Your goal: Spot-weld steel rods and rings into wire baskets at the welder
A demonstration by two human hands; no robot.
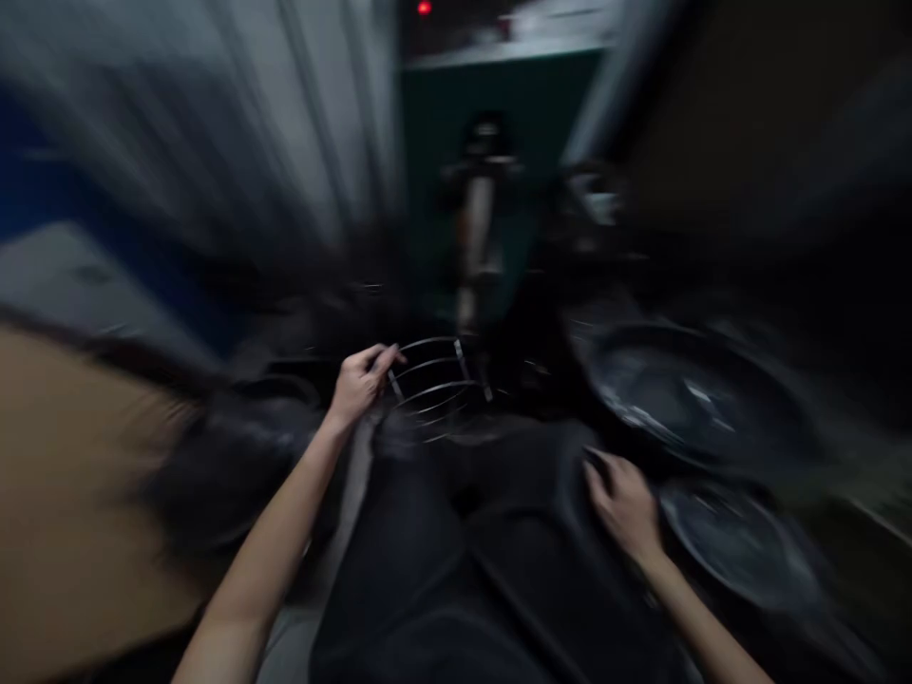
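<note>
My left hand [362, 382] is closed at the left end of a curved metal wire frame [436, 388], pinching its edge. Several thin, bowed wires run across this frame between two flat side pieces, just beyond my knees. My right hand [625, 505] is beside my right knee, its fingers curled. A small dark shape shows at the fingertips, too blurred to name. Dark trousers [456, 560] cover my legs between the two hands.
To the right are a wide, dark, shiny basin [712, 399] and a smaller round vessel [741, 541]. A dark, rounded object [228, 456] stands left, near a tan surface [78, 513]. Ahead, a blurred upright object [481, 218] stands before a green panel [562, 104].
</note>
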